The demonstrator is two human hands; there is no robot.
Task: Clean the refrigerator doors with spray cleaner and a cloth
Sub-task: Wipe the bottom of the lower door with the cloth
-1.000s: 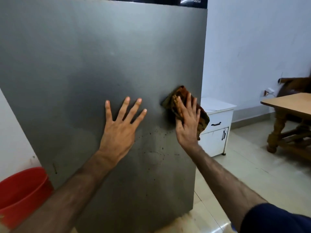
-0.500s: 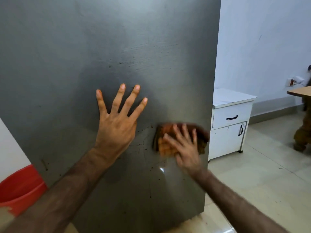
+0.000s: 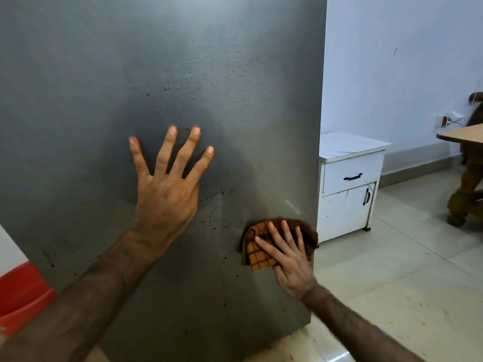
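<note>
— Pressing flat on the grey refrigerator door (image 3: 109, 82), the left hand (image 3: 167, 197) has all its fingers spread wide and nothing in its grasp. Where is the cloth?

— Down at four o'clock from that hand. The orange checked cloth (image 3: 258, 254) is bunched against the door under the right hand (image 3: 290, 262), whose fingers lie open and splayed over it, pinning it to the metal rather than closing round it.

— How near the edge?

— Very near. The cloth's dark end at three o'clock reaches the door's right vertical edge, with the lower corner of the door at about six o'clock below it. Dark specks and a scratch mark the panel between the two hands.

— And room to move?

— Plenty of bare door toward twelve and nine o'clock. Past the edge, at two o'clock, a white cabinet (image 3: 350, 184) stands near the refrigerator, with open tiled floor (image 3: 397, 283) in front of it. A wooden table (image 3: 465, 134) sits well apart at the far right. A red bucket (image 3: 23, 296) shows at the lower left, beside the left forearm.
</note>
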